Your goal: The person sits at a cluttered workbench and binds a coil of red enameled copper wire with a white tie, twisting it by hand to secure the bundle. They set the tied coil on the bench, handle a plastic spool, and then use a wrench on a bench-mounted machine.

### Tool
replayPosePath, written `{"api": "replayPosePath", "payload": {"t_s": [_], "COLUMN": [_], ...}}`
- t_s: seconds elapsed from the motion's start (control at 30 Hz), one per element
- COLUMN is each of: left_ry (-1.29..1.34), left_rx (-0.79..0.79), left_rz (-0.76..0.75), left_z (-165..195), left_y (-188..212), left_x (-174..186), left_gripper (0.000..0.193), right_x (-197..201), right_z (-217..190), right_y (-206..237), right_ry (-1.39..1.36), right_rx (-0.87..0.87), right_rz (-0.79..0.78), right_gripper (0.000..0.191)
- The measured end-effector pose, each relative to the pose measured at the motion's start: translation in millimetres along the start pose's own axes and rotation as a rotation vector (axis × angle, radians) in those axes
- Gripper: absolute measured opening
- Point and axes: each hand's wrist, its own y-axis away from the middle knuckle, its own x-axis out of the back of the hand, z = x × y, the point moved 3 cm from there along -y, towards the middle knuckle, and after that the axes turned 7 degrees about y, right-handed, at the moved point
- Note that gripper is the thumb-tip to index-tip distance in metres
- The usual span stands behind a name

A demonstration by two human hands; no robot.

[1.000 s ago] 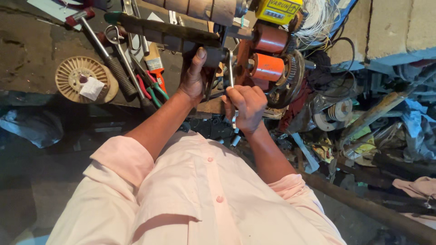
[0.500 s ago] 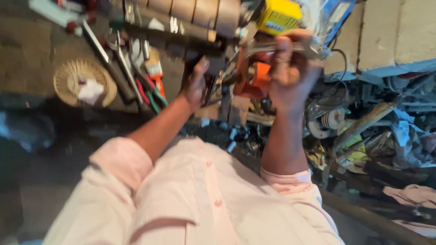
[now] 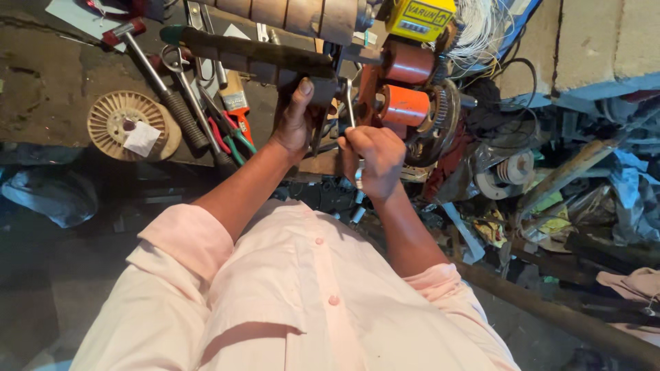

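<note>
- Closest to the camera, a pale pink shirt (image 3: 295, 309) with rolled sleeves fills the lower part of the view, and both bare forearms reach out from it towards a cluttered bench.
- Next, the right hand (image 3: 371, 159) is curled tight around a thin metal tool (image 3: 350, 103); the shaft stands nearly upright above the fist, and a light-coloured end shows just below it.
- Just beside it, the left hand (image 3: 295, 117) grips the near end of a dark bar (image 3: 254, 55), thumb pointing up along it; the bar runs leftwards to a green tip.
- Right of the tool, touching or nearly so, sit two orange cylinders (image 3: 405, 86), one above the other, on a small machine with a gear wheel (image 3: 440, 120) at its side.
- Left of the hands, on the bench, lie a hammer (image 3: 161, 86) with a ribbed grip, red-and-green-handled pliers (image 3: 230, 134), and a cream spoked reel (image 3: 130, 124) with a scrap of white paper on it.
- Farther off, a row of wooden rollers (image 3: 295, 14) crosses the top edge, with a yellow box (image 3: 419, 17) just to its right and a tangle of white wire (image 3: 481, 27) beyond that.
- At the far right, scrap metal and wrappers lie heaped below a pale block wall (image 3: 591, 41).
</note>
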Motion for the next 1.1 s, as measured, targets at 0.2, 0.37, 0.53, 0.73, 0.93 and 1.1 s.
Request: {"api": "replayPosePath", "payload": {"t_s": [0.2, 0.37, 0.53, 0.73, 0.93, 1.1], "left_ry": [-0.009, 0.016, -0.023, -0.043, -0.033, -0.039], "left_rx": [0.158, 0.075, 0.07, 0.073, 0.064, 0.039], "left_rz": [0.016, 0.028, 0.019, 0.02, 0.019, 0.028], "left_z": [-7, -5, 3, 7, 9, 6], "left_y": [-6, -8, -6, -3, -2, -1], "left_x": [6, 6, -2, -6, -10, -8], "left_gripper": [0.065, 0.064, 0.065, 0.068, 0.072, 0.072], "right_x": [7, 14, 17, 45, 21, 5], "right_z": [-1, 40, 73, 34, -2, -7], "right_y": [-27, -77, -99, -45, -13, 2], "right_ry": [-0.025, -0.101, -0.368, -0.429, -0.127, 0.004], "right_rx": [-0.035, -0.302, -0.621, -0.412, -0.196, -0.01], "right_rz": [0.021, -0.18, -0.122, 0.18, 0.122, 0.051], "right_gripper": [0.014, 0.009, 0.015, 0.006, 0.017, 0.022]}}
